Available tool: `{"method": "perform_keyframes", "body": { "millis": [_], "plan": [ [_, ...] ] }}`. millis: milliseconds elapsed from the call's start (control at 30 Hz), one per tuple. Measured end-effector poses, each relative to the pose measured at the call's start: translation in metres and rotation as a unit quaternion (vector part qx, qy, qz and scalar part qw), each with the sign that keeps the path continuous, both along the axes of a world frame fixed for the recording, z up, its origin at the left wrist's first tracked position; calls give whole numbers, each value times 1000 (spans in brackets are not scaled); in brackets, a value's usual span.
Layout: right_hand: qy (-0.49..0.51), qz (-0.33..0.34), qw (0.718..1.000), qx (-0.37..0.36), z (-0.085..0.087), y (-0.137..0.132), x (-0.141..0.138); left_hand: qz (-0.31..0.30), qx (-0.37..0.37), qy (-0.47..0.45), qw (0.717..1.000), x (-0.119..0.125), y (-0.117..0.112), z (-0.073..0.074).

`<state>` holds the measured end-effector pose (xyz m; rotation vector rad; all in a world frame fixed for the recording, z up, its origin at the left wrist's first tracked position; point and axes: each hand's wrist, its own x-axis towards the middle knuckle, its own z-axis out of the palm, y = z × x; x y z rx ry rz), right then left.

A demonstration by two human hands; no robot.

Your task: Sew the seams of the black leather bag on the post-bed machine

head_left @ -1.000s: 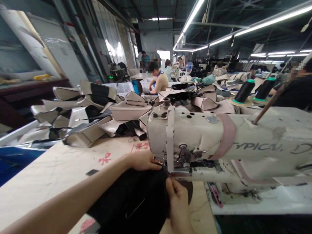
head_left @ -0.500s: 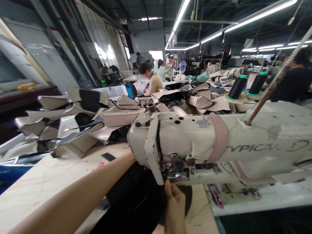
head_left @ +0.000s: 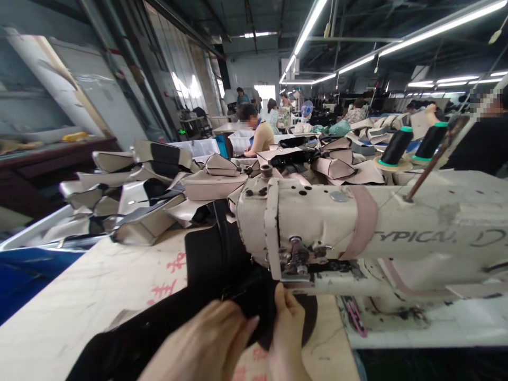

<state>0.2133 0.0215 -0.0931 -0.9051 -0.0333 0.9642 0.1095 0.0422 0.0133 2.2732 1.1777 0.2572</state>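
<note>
Workpiece (head_left: 194,296), black, lies at sewing machine (head_left: 317,217); right hand (head_left: 289,325) pinches its edge; left hand (head_left: 204,341) over it, grip unclear.

- A sewing workshop, on a factory floor: a worn industrial sewing machine (head_left: 317,217) lettered "TYPICAL" stands at a pale worktable (head_left: 59,307).
- Two large cones of black thread (head_left: 397,146) with green ends stand behind the machine.
- Beige and black leather-like pieces (head_left: 212,185) lie in a big heap beyond the table, with white plastic bins (head_left: 198,148) farther back.
- A person in a tan top (head_left: 264,138) bends near the bins; more people (head_left: 273,115) show deeper in the hall.
- Long strip lights (head_left: 442,28) run under a dark, beamed roof (head_left: 369,18).
</note>
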Motion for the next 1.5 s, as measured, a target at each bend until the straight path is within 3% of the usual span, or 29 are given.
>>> {"method": "perform_keyframes", "body": {
  "millis": [200, 333, 467, 633, 767, 1000, 1300, 1500],
  "plan": [
    [-72, -16, 996, -48, 7, -4, 4, 62, 101, 122, 985, 54, 3, -33],
    [-69, -18, 997, -38, 1, -3, 3, 132, 53, 117, 983, 77, 12, -39],
    [-84, -6, 996, -28, -4, -1, 4, 161, 32, 86, 983, 75, 16, -41],
    [-40, -9, 999, -22, -3, 1, 2, 132, -11, 55, 990, 70, 26, -43],
    [-21, -28, 999, -24, -1, 2, -1, 121, 14, 9, 993, 69, 32, -47],
    [-27, -13, 999, -35, 7, 0, 0, 89, 7, 86, 992, 68, 35, -44],
    [-55, -20, 995, -86, 3, -1, 4, 101, 25, 104, 989, 68, 30, -40],
    [-106, -35, 991, -78, 4, -4, 4, 94, 37, 116, 988, 68, 31, -41]
  ]
}}
